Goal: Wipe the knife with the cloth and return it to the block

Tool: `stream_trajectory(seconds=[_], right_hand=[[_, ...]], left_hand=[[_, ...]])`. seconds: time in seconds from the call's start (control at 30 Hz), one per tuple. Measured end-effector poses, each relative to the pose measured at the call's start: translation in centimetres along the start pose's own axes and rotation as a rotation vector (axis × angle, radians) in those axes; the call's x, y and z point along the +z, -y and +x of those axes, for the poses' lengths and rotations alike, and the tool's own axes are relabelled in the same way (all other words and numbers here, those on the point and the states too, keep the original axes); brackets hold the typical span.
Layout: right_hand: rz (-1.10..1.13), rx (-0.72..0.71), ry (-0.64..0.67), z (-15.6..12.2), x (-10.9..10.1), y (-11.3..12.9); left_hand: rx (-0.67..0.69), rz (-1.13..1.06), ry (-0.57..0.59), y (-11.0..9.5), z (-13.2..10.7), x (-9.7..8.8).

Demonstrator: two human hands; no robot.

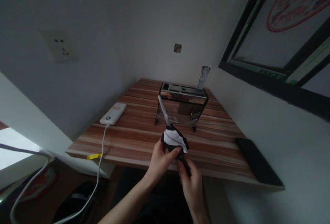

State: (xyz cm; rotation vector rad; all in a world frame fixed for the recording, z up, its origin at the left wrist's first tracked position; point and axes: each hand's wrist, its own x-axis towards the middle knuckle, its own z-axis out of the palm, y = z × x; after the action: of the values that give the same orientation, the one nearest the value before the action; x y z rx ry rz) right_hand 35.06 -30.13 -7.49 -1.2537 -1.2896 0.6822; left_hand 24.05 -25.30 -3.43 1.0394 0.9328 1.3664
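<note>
In front of the table's near edge, both my hands hold one slim object. A long, thin, pale grey piece (164,110), narrow like a blade or rod, points up and away from me. Around its lower part is a crumpled black and white cloth (175,138). My left hand (163,158) pinches the cloth, thumb on top. Just below, my right hand (190,179) has its fingers closed round a dark lower end, perhaps a handle. Beyond stands a slotted knife rack (184,89) with dark legs and a clear film-like front. A silvery wrapped piece (203,77) sticks up from its right end.
On the wooden table (134,141), a white power bank (113,113) lies left, its white cable (103,145) hanging over the front edge near a yellow tag (94,156). A flat black phone-like slab (257,160) lies right. Walls close in the left, back and right.
</note>
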Motion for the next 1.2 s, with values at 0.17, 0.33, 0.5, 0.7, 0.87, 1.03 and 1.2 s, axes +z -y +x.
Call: stream_trajectory(seconds=[0.17, 0.33, 0.5, 0.7, 0.87, 1.03, 1.2], right_hand=[[0.000, 0.020, -0.029, 0.0, -0.1, -0.2], [0.014, 0.034, -0.065, 0.0, 0.0, -0.1], [0.026, 0.025, -0.042, -0.1, 0.1, -0.1], [0.025, -0.017, -0.016, -0.2, 0.2, 0.0], [0.018, -0.027, 0.030, -0.2, 0.2, -0.2], [0.012, -0.013, 0.059, -0.6, 0.1, -0.4], [-0.030, -0.018, 0.047, -1.2, -0.1, -0.6]], left_hand=[[0.006, 0.047, 0.026, 0.0, 0.0, -0.3], [0.004, 0.062, 0.034, -0.1, 0.0, -0.5], [0.024, 0.030, 0.044, 0.1, 0.0, -0.4], [0.041, -0.022, 0.017, -0.5, -0.1, -0.5], [0.043, -0.033, -0.022, -1.6, 0.6, -0.6], [0.117, -0.067, -0.055, -2.3, 2.1, -1.3], [0.226, -0.110, -0.102, -2.7, 3.7, -2.2]])
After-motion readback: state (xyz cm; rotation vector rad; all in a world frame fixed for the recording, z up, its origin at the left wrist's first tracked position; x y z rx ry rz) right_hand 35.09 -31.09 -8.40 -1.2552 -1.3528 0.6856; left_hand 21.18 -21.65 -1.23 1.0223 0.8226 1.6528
